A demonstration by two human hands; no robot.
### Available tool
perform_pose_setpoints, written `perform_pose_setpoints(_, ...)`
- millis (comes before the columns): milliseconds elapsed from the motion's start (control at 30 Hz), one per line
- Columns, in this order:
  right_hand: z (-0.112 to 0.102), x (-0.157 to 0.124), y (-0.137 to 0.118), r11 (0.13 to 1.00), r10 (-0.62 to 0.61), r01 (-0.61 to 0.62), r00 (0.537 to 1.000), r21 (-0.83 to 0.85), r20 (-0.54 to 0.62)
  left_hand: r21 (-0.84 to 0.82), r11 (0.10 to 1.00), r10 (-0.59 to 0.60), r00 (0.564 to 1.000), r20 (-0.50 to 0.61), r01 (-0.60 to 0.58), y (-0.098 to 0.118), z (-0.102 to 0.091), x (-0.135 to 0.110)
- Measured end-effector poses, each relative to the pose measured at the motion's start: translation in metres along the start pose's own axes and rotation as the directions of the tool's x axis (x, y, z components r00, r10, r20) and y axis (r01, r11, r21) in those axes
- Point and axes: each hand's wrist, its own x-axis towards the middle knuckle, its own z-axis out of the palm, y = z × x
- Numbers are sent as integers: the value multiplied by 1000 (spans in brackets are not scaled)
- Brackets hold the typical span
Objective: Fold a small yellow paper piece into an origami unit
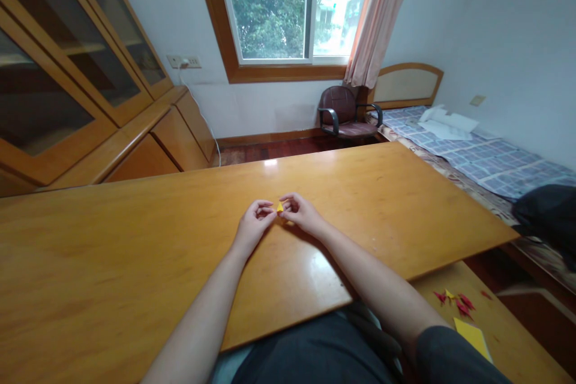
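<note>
Between both hands (252,222) (300,214) — yellow paper (279,207), pinched.

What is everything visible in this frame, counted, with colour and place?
table: one, orange-brown wood, centre
folded paper piece: one, yellow, over the table
lower wooden surface: one, orange-brown, bottom right
folded pieces: several, red and yellow, on it
paper sheet: one, yellow, beside them
cabinet: one, wood with glass doors, left
window: one, wood-framed, back wall
curtain: one, pink, window's right
chair: one, dark red, below window
bed: one, checked cover, right
left hand: one, bare, pinching the paper piece
right hand: one, bare, pinching it too
</note>
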Motion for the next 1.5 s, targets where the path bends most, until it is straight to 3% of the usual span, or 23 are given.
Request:
perform_pose_setpoints(267,2,-1,-8,997,53,-53,999,63,-6,-52,996,-66,997,44,68,-1,-6,1)
perform_pose_setpoints(767,1,-1,-5,998,36,-36,999,50,4,-19,1000,-23,997,77,25,-6,-6,2)
perform_pose_setpoints(1167,1,1,3,985,-26,17,998,-172,-50,37,999,12,1000,6,-12,-4,-1,1)
perform_pose_setpoints(1500,0,2,2,991,-13,1,997,-136,-83,75,997,34,999,2,-34,-10,-1,2)
